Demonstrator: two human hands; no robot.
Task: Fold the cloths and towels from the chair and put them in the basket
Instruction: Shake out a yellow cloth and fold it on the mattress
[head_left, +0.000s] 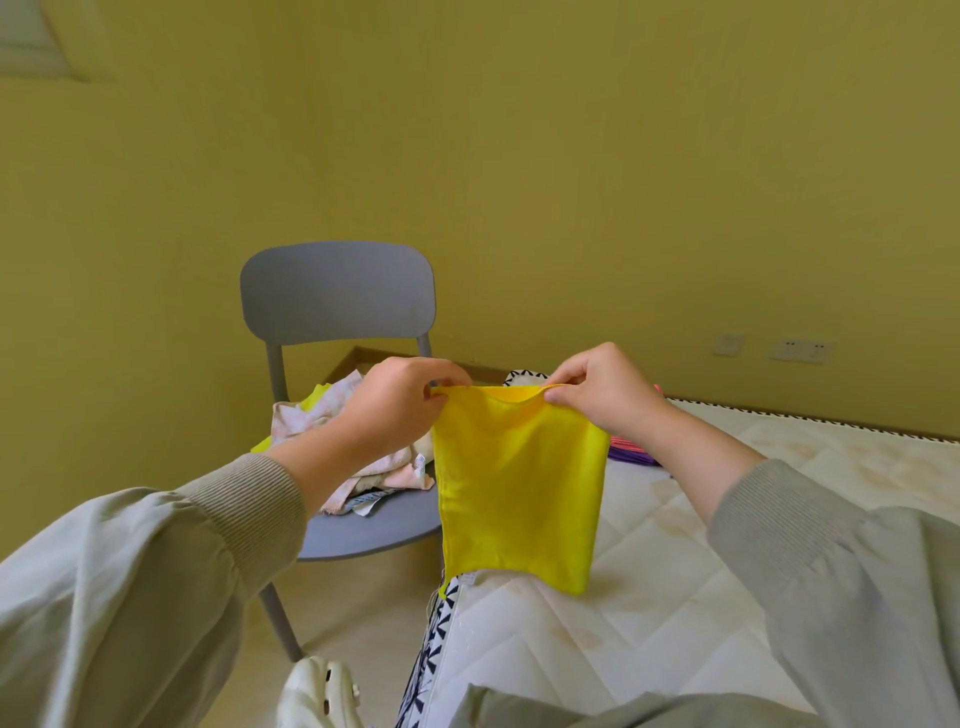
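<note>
A bright yellow cloth (519, 488) hangs doubled over in the air above the mattress edge. My left hand (400, 405) pinches its top left corner, and my right hand (602, 395) pinches its top right corner. Behind my left arm stands a grey chair (337, 296) with a heap of pale pink and white cloths (332, 415) on its seat, one yellow-green piece among them. No basket can be made out; a patterned rim (524, 375) peeks out behind the yellow cloth between my hands.
A white quilted mattress (727, 545) with a black-and-white patterned border fills the right side. Purple and pink striped fabric (631, 452) lies on it behind my right wrist. A white clog (322, 691) rests on the floor. Wall sockets (800, 349) sit low on the yellow wall.
</note>
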